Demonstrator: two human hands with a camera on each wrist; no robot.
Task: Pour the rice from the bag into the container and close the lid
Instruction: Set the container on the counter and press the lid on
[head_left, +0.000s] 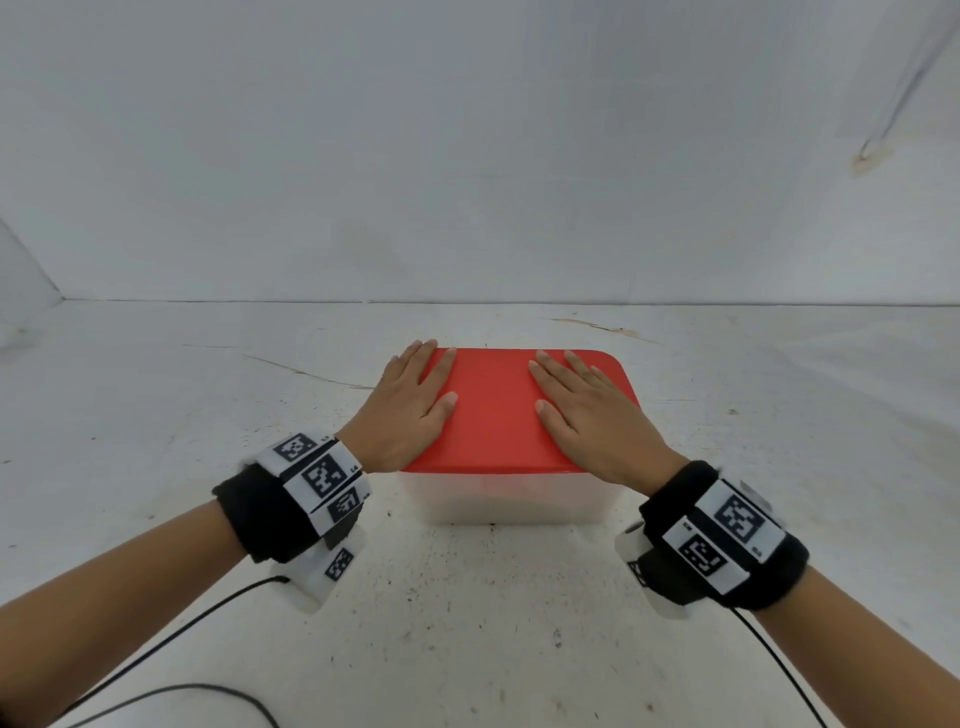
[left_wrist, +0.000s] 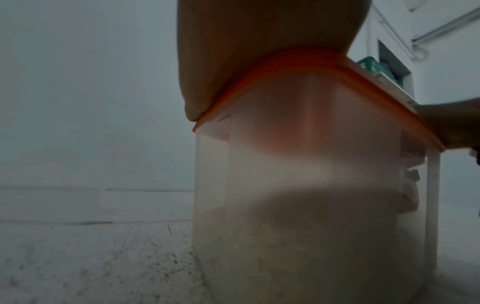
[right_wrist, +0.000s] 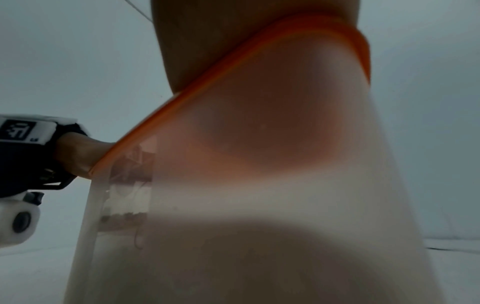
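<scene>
Head view: the left hand (head_left: 410, 400) and the right hand (head_left: 582, 410) both lie flat, palms down, on the red lid (head_left: 493, 410) of the translucent container (head_left: 509, 499). The fingers of each hand are straight and only slightly spread; neither hand curls round anything. The left hand covers the lid's left edge, its outer fingers reaching past the far left corner; the right hand lies on the right half, fingertips short of the far edge. The lid sits level on the container, which stands on the white surface (head_left: 156, 415) about midway between its left and right edges, closer to the far edge than to the near one. Black wrist bands with printed markers and thin black cables show on both forearms.

Left wrist view: from below lid height, the heel of the left hand (left_wrist: 246, 51) presses on the orange-red lid rim (left_wrist: 311, 63). Through the cloudy container wall (left_wrist: 311, 164) a pale mass of rice (left_wrist: 298, 246) fills the lower part, something the head view barely shows. The right hand (left_wrist: 451, 125) touches the lid's other end.

Right wrist view: the right hand (right_wrist: 233, 41) bears on the lid (right_wrist: 259, 53) from above; the left hand (right_wrist: 80, 152) and its marker band appear at the far rim. The fingers are hidden here.
</scene>
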